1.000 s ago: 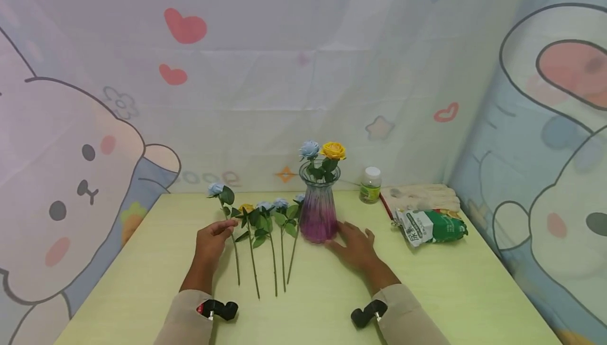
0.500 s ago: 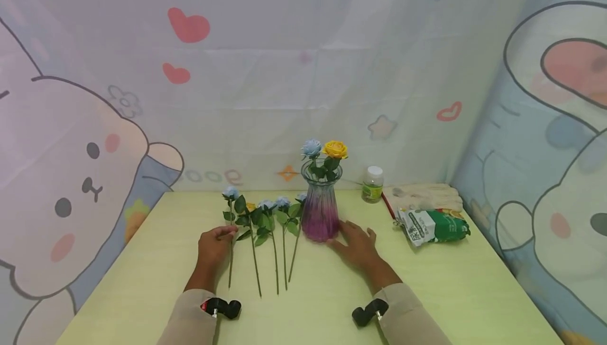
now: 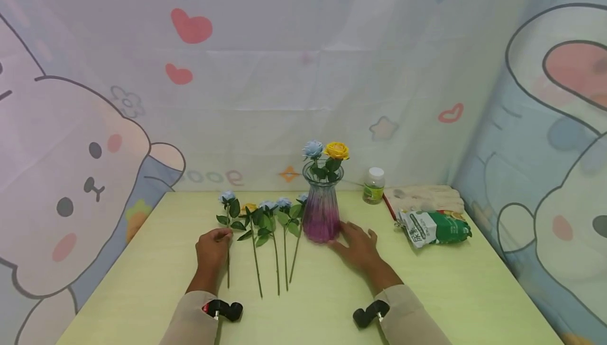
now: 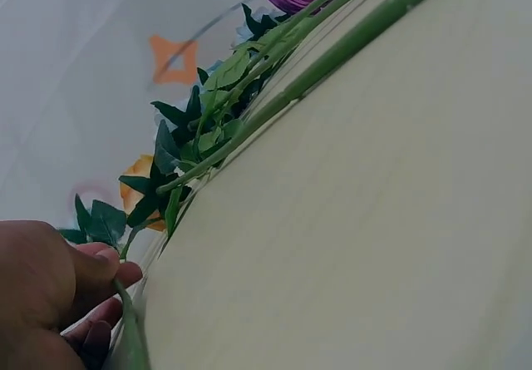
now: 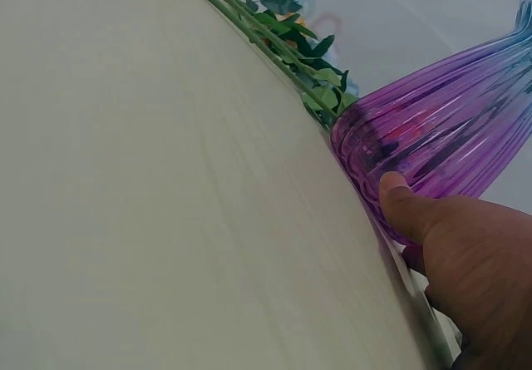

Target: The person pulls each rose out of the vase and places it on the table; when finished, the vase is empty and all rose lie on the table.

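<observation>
My left hand (image 3: 212,250) pinches the stem of a light-blue artificial rose (image 3: 227,196) between thumb and fingers, at the left end of a row of flowers. In the left wrist view, its green stem (image 4: 130,328) runs down past the fingertips. My right hand (image 3: 358,247) rests against the lower right side of a glass vase (image 3: 321,218), purple below and clear bluish above. In the right wrist view, the thumb (image 5: 407,199) lies on the purple glass. A blue rose (image 3: 313,149) and a yellow rose (image 3: 336,150) stand upright in the vase.
Right of the held flower lie a yellow rose (image 3: 248,208) and several blue roses (image 3: 267,205), stems toward me. Behind the right hand are a white-lidded jar (image 3: 374,186), a red pen (image 3: 389,205), pale gloves (image 3: 422,197) and a green-white packet (image 3: 436,227).
The held blue rose has swung from leaning left to nearly upright in the head view, its stem end shifting left. The right hand stays at the vase.
</observation>
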`<action>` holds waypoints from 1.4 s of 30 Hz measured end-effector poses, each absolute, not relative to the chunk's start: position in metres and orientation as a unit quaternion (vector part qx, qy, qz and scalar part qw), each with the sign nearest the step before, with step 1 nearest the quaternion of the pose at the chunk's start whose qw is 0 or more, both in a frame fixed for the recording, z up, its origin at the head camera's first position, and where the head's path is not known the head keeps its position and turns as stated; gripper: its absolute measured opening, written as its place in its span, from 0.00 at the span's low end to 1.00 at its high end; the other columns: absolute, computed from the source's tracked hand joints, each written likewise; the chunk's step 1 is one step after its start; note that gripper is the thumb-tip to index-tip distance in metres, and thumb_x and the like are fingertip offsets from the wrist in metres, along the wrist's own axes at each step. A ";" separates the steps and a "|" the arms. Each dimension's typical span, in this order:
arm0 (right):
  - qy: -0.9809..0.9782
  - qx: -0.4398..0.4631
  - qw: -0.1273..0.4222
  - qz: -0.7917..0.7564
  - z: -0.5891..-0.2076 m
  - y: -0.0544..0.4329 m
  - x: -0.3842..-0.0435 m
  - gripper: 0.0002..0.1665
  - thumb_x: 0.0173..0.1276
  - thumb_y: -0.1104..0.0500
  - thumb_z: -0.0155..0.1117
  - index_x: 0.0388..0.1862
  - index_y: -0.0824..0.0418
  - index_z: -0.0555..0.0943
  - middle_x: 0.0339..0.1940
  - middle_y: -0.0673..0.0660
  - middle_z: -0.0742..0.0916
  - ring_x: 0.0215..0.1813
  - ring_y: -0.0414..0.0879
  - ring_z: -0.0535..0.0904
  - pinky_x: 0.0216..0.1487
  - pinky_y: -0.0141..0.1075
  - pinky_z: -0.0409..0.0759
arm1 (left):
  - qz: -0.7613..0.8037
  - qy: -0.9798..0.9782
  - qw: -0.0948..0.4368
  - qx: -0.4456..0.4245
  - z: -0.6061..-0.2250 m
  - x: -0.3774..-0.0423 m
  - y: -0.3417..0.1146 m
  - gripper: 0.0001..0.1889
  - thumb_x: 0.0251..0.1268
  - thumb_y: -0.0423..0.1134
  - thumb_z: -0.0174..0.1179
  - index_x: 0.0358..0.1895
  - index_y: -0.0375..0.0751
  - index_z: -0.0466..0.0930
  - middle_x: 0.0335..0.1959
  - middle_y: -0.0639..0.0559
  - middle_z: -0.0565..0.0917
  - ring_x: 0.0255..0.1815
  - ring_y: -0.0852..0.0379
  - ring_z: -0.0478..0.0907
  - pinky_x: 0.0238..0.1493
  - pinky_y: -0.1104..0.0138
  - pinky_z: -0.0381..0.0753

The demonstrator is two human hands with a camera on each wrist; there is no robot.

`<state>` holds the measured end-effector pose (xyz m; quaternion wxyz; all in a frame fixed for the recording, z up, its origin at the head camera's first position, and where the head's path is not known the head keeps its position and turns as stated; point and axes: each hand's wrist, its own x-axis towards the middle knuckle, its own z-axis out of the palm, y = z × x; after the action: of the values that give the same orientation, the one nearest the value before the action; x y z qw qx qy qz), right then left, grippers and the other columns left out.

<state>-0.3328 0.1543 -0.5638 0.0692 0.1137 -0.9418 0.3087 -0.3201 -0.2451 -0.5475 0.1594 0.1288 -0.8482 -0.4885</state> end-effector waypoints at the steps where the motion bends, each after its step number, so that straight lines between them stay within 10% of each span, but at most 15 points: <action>1: -0.942 0.114 0.069 0.309 -0.564 0.154 -0.333 0.43 0.79 0.37 0.68 0.84 0.57 0.72 0.80 0.58 0.81 0.86 0.60 0.70 0.82 0.78 0.47 | -0.485 -0.850 0.164 0.126 -0.548 -0.320 -0.245 0.12 0.81 0.34 0.63 0.55 0.32 0.91 0.56 0.33 0.91 0.64 0.32 0.84 0.65 0.41 0.81; 42: -0.942 0.114 0.071 0.307 -0.565 0.154 -0.332 0.43 0.79 0.39 0.69 0.83 0.58 0.73 0.80 0.59 0.81 0.86 0.61 0.70 0.82 0.77 0.48 | -0.501 -0.843 0.184 0.057 -0.497 -0.313 -0.213 0.20 0.77 0.40 0.70 0.64 0.31 0.86 0.68 0.29 0.82 0.66 0.29 0.80 0.65 0.36 0.80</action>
<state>-0.3318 0.1536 -0.5647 0.0708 0.1137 -0.9423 0.3068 -0.3132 -0.2127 -0.4973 0.1841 0.0567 -0.8434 -0.5015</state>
